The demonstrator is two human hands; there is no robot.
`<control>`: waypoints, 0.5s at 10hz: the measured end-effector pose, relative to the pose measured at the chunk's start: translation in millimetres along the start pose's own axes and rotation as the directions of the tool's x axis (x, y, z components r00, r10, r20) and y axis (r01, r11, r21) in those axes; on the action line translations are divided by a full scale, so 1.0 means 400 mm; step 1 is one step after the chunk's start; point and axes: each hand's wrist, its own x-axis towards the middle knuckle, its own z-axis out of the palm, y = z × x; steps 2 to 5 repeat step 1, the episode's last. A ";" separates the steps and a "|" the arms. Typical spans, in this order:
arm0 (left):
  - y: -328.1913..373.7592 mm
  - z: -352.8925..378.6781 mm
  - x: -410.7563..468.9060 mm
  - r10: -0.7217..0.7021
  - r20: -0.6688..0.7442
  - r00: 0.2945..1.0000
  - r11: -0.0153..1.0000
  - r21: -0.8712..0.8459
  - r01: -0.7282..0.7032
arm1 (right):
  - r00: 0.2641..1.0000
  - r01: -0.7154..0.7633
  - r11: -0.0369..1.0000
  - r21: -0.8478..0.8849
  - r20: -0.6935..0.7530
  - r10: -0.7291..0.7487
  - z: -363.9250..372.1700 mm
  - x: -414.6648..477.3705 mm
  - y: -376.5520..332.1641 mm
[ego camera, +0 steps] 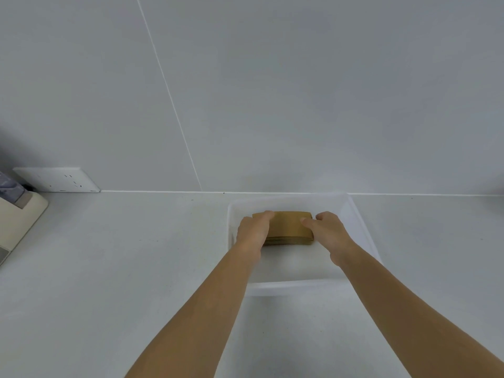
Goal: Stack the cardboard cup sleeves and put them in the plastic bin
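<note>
While both forearms reach up from the bottom of the frame, the left hand (252,230) and right hand (328,231) clasp opposite ends of the stack of cardboard cup sleeves (289,227), fingers curled over its top. That brown stack sits inside the translucent plastic bin (297,286), right of centre on the pale counter (122,255). Well apart at the left edge lie a white wall socket (58,180) and a beige appliance (19,219), neither blocking the bin.

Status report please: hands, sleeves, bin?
Left hand and right hand grip brown cardboard sleeve stack. Stack inside translucent plastic bin. Nothing blocking.
</note>
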 end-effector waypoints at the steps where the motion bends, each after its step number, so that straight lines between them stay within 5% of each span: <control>1: 0.013 0.003 -0.016 0.072 -0.014 0.997 0.997 0.030 -0.072 | 0.995 0.085 0.996 -0.036 -0.046 -0.087 -0.011 -0.013 -0.013; 5: 0.013 0.003 -0.016 0.072 -0.014 0.997 0.997 0.030 -0.072 | 0.995 0.085 0.996 -0.036 -0.046 -0.087 -0.011 -0.013 -0.013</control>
